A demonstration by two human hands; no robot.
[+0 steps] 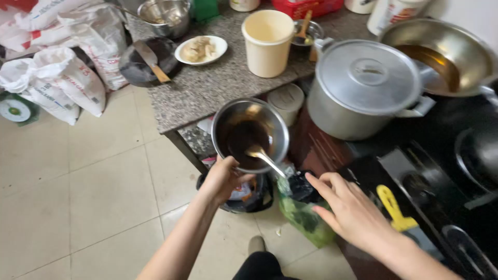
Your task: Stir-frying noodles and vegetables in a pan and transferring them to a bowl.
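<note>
My left hand (223,179) grips the near rim of a steel bowl (228,116) and holds it in the air over the floor beside the counter. Dark brown liquid fills the bowl's bottom, and a metal spoon (263,157) rests inside with its handle leaning over the rim toward me. My right hand (350,207) hovers with fingers spread just right of the spoon handle, touching nothing. Below both hands hang a green plastic bag (306,218) and a black bag (249,199).
A granite counter (207,88) carries a cream plastic tub (267,42), a plate of food (201,49), a dark pan with a spatula (145,62) and a steel bowl (163,16). A lidded aluminium pot (363,88) and wok (441,54) sit at right. White sacks (57,78) lie on the floor.
</note>
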